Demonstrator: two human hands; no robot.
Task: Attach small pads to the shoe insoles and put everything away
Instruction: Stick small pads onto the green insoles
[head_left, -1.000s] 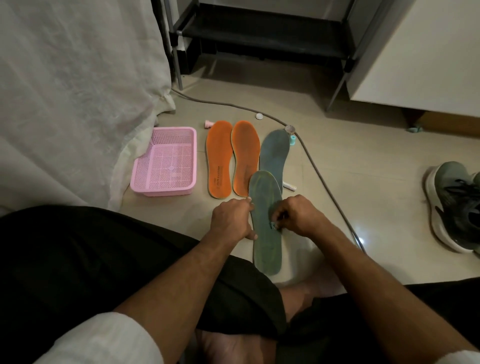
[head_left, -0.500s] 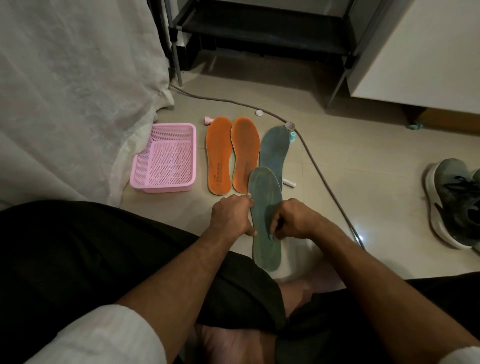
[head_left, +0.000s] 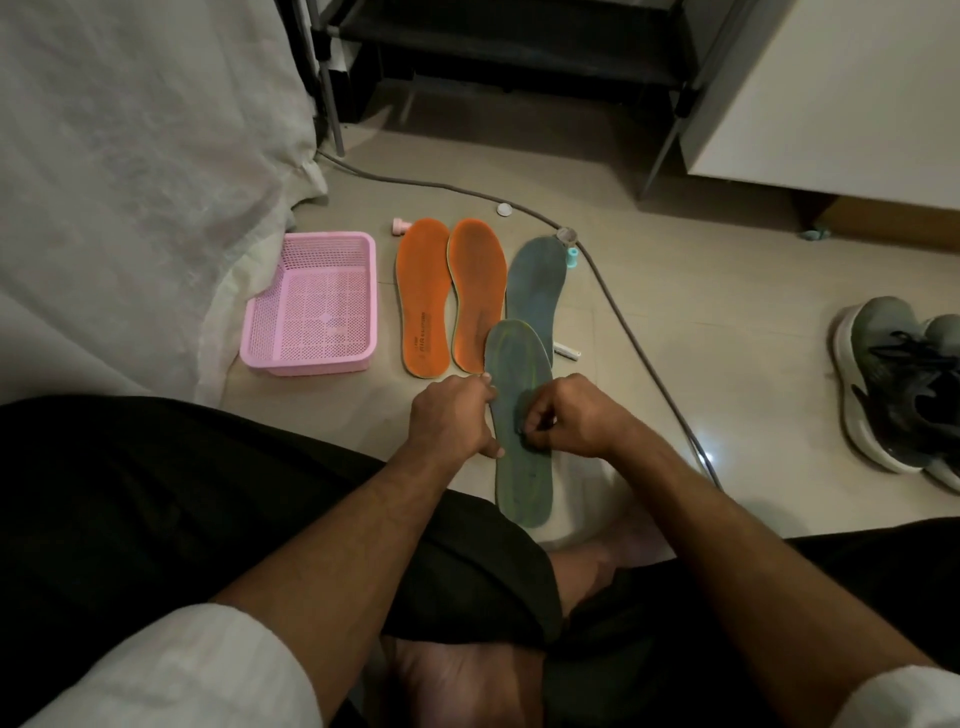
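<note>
Left hand (head_left: 449, 418) grips the grey-green insole (head_left: 521, 415) at the floor's centre, right hand (head_left: 569, 415) pinching something small onto it, probably a pad. Next, firm pressing; the pink basket (head_left: 317, 304) waits at ten o'clock

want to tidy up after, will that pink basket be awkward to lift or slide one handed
Probably easy: the pink basket is thin perforated plastic and looks nearly empty, so likely light. Its mesh walls may flex when squeezed. On the smooth, glossy floor it should slide readily.
</note>
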